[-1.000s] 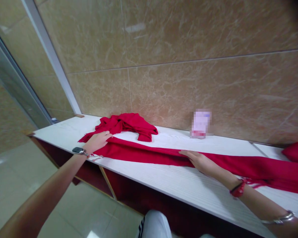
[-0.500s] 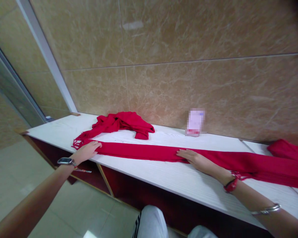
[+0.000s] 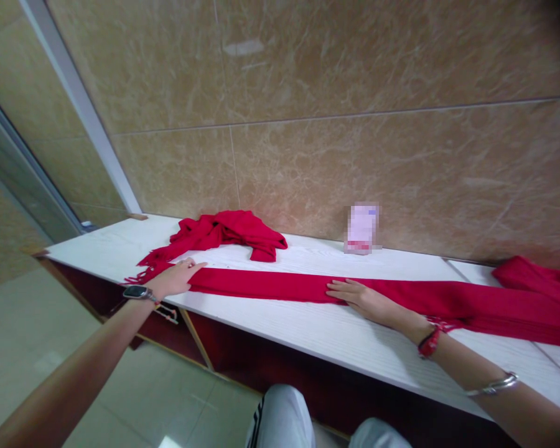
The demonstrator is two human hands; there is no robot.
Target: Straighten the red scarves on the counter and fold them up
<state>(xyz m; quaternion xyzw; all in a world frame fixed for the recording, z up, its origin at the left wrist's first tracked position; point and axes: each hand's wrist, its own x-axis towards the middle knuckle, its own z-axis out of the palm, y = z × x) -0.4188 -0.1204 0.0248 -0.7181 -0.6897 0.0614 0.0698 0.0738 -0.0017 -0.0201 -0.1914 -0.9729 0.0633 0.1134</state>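
A long red scarf [image 3: 270, 285] lies stretched along the white counter [image 3: 336, 339]. My left hand [image 3: 175, 278] rests flat on its fringed left end, fingers stretched out, a watch on the wrist. My right hand [image 3: 361, 297] lies flat on the scarf's middle, fingers extended, with a red band at the wrist and a silver bangle further up the arm. Behind the left end, near the wall, sits a second red scarf [image 3: 228, 231], crumpled in a heap.
A small blurred pink-white card [image 3: 361, 228] leans against the beige tiled wall. More red cloth [image 3: 536, 280] lies at the counter's right end. A metal door frame [image 3: 79, 106] stands at left. My knees [image 3: 284, 423] show below the counter's front edge.
My left hand slid left along the scarf's end toward the counter edge, then came back slightly right. The view shifted a little; my right hand stayed flat on the scarf.
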